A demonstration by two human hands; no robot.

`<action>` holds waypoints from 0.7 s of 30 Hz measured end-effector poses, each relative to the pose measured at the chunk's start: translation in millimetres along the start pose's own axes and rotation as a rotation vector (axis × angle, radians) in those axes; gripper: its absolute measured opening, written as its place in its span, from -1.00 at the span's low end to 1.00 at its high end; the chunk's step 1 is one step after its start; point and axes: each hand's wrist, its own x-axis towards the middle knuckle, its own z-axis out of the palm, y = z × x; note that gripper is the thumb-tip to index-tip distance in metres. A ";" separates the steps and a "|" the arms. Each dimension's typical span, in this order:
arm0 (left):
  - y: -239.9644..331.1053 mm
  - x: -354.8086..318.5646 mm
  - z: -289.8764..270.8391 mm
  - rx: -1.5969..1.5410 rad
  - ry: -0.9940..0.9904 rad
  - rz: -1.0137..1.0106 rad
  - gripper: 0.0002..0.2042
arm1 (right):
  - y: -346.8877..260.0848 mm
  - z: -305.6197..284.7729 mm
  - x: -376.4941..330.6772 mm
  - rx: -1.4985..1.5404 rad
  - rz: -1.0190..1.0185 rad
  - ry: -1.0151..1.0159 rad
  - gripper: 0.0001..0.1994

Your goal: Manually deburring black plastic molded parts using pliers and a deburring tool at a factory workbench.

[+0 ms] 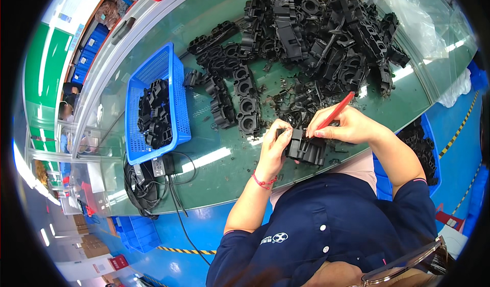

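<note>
My left hand [275,146] is closed on a black molded plastic part [307,150] near the table's front edge. Between the fingers of my right hand [343,125] is a slim red-handled tool [341,109], its handle pointing up and to the right. The tool's tip meets the upper side of the part or lies right beside it; its working end is hidden by my fingers, so its exact kind does not show. Just beyond my hands lie black plastic scraps [301,101] on the green tabletop [214,185].
Black molded parts [326,32] form a large heap at the back. A blue basket [181,108] with more parts stands at the left. Cables and a small power box [162,165] lie in front of it. Below the table's right side sits a blue crate [434,149] of black pieces.
</note>
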 end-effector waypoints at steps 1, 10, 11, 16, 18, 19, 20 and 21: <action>0.7 -0.5 0.7 -0.007 -0.014 -0.019 -0.83 | -1.4 0.4 0.2 -0.050 -0.022 -0.010 -0.87; 1.8 -3.8 4.6 -0.118 -0.012 -0.085 -0.81 | 0.1 -2.3 -7.0 -0.720 -0.297 0.127 -0.79; 3.5 -4.7 5.9 -0.130 -0.007 -0.080 -0.81 | 7.6 -7.1 -7.6 -0.750 -0.305 0.249 -0.78; 2.2 -5.1 5.2 -0.145 -0.005 -0.072 -0.75 | 11.5 -8.5 -4.8 -0.463 -0.313 0.511 -0.88; 2.5 -4.1 5.9 -0.147 -0.040 -0.052 -0.69 | 7.0 5.0 -6.6 -0.226 -0.211 0.472 -0.89; 2.8 -3.8 6.5 -0.147 -0.057 -0.042 -0.65 | 9.7 9.3 -7.6 -0.182 -0.187 0.463 -0.89; 2.3 -4.3 7.9 -0.193 -0.051 -0.029 -0.64 | 12.0 11.6 -9.4 -0.144 -0.163 0.429 -0.88; 0.8 -5.3 10.0 -0.240 -0.045 -0.016 -0.63 | 18.6 15.6 -9.1 -0.050 -0.156 0.415 -0.87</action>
